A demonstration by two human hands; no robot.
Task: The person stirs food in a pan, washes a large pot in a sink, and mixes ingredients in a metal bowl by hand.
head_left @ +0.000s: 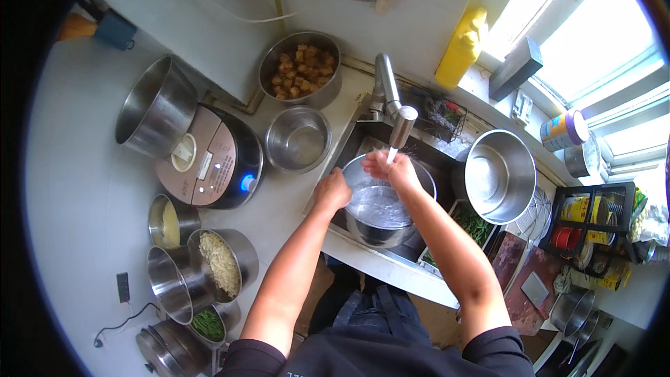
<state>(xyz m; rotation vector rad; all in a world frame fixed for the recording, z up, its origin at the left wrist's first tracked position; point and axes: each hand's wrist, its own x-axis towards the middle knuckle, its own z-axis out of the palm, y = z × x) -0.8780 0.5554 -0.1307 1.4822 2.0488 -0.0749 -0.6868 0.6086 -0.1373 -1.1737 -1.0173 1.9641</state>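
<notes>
Water runs from the faucet (402, 128) over my right hand (390, 167), which is above a steel pot (384, 235) in the sink (445, 173). The fingers of my right hand are spread in the stream and hold nothing visible. My left hand (333, 189) grips the left rim of that pot, which holds some clear water. To the right, another large steel pot (500, 173) stands tilted at the sink's edge. Green vegetables (471, 224) lie in a tray under my right forearm.
On the left stand a steel bowl (298, 140), a pot of browned chunks (305, 70), a rice cooker (209, 167) with a pot on its lid, and a pot of pale slices (220, 263). At right are cutting boards (531, 290), a cleaver (535, 289) and a black rack (591, 225).
</notes>
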